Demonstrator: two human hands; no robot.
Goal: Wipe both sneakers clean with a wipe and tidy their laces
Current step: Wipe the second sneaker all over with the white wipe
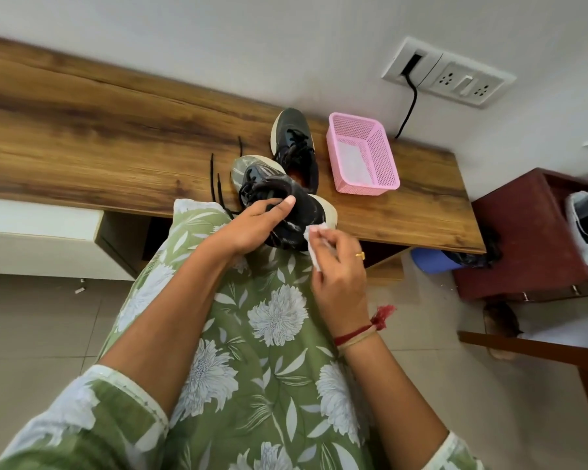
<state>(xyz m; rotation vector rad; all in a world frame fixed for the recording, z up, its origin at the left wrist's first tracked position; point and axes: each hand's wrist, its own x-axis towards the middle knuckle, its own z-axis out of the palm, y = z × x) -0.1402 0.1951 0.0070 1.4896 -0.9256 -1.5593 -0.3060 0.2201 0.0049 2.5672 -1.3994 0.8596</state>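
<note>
My left hand (255,225) grips the near black sneaker (279,195) by its collar at the wooden counter's (116,137) front edge. Its upper glistens wet, the sole is off-white and the laces (218,184) are loose. My right hand (336,262) pinches a white wipe (314,242) against its heel.

"What stands along the back?"

"A plain white painted wall (286,45), and against it a long brown counter of grained wood (82,130). A white switch-and-socket plate (455,79) is set in the wall, with a thin black cable (408,110) hanging from it down behind the counter."

"And under the counter?"

"A white drawer unit (38,239) at the left, with an open dark recess beside it. The floor is pale grey glazed tile (31,334)."

"Anything to the right?"

"A low dark red wooden cabinet (516,239) just beside the counter's end, and nearer, a brown wooden furniture frame (540,354). The light is soft and even."
</note>
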